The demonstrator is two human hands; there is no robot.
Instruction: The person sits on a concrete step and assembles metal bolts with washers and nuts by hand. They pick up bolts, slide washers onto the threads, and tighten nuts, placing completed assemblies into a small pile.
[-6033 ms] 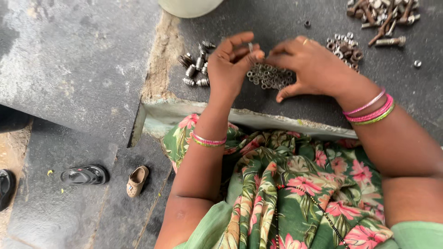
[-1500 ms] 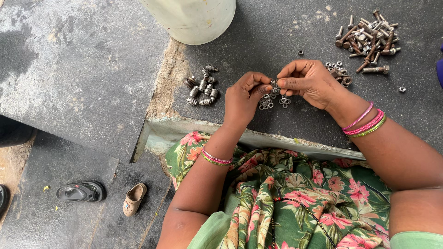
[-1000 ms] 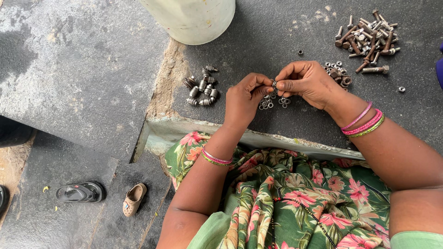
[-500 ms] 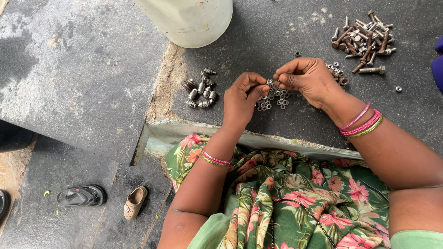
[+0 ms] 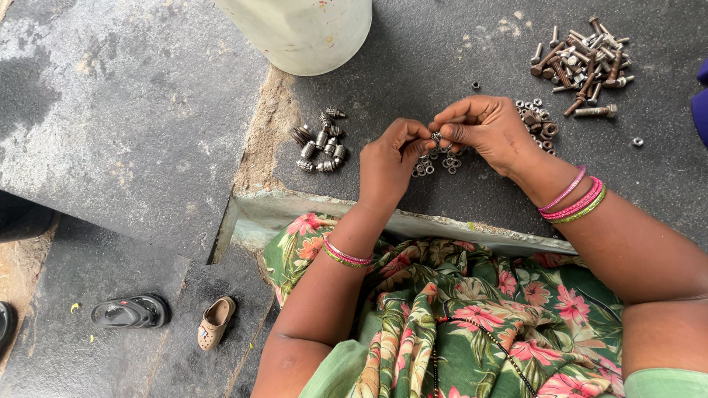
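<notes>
My left hand (image 5: 391,158) and my right hand (image 5: 490,129) meet over a small heap of metal washers and nuts (image 5: 436,163) on the dark stone slab (image 5: 413,81). Together their fingertips pinch a small metal piece (image 5: 436,137), a bolt or nut, just above the heap. Which hand carries it alone I cannot tell. Left of my left hand lies a cluster of short assembled bolts (image 5: 319,141). A small pile of nuts (image 5: 537,118) shows behind my right hand.
A pile of rusty long bolts (image 5: 582,63) lies at the back right, with a stray nut (image 5: 637,141) beside it. A pale bucket (image 5: 302,29) stands at the back. Below the slab edge, on the lower floor, lie a black sandal (image 5: 129,312) and a small tan shoe (image 5: 215,322).
Six seconds ago both hands pressed flat on the heap of washers. They have since lifted and drawn together, pinching one small piece above it. The heap looks smaller.
</notes>
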